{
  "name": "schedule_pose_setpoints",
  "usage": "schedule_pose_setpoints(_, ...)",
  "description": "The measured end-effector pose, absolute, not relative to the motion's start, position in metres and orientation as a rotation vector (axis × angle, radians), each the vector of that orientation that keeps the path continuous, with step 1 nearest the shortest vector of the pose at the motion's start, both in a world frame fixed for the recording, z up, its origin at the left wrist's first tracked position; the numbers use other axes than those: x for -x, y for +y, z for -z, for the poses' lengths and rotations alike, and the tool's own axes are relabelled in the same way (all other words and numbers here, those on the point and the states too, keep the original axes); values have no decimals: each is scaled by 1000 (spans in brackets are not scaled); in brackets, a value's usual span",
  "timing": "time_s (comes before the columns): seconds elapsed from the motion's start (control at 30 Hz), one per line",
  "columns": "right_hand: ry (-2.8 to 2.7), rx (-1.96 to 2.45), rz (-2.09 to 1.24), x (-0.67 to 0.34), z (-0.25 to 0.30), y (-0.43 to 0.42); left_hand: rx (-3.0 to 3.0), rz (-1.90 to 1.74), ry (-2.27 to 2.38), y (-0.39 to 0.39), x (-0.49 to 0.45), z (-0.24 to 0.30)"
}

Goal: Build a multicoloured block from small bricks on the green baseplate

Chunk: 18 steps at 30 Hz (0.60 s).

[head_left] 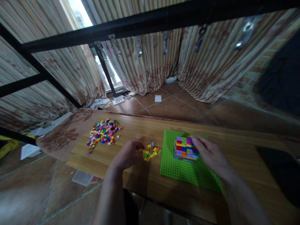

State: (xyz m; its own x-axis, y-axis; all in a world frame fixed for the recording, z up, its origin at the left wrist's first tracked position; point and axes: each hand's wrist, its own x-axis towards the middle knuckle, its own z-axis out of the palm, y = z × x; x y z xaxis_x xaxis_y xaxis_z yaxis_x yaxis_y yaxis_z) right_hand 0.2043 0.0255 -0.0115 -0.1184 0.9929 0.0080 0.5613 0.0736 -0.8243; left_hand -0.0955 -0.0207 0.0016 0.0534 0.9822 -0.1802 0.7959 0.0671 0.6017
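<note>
A studded green baseplate (168, 168) lies on the wooden table, and a low multicoloured structure of toy bricks (184, 150) stands on it. My right hand (209, 153) is at the structure's right side, its fingers closed against the upper right corner. To the left of the baseplate, a small group of loose bricks (153, 153), mostly yellow with some green, orange and blue, is spread on the wood. My left hand (128, 153) reaches to the left edge of this group with curled fingers; whatever they may hold is too small to make out.
A big heap of mixed toy bricks (103, 132) lies on the table's (138, 125) left part. A dark flat object (276, 168) lies at the right. A black metal bar (150, 23) with hanging clips crosses above. Below the table's left edge is a clear plastic box (82, 178).
</note>
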Motion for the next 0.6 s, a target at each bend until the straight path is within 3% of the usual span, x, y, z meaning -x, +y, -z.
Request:
schedule_pose_setpoints(0.2, -1764, 1577, -898, -205, 13, 26, -1766, -212, 1965, -21, 91, 7)
schedule_pose_setpoints(0.6, -1807, 1612, -867, -205, 13, 27, -1779, -244, 2024, -17, 80, 1)
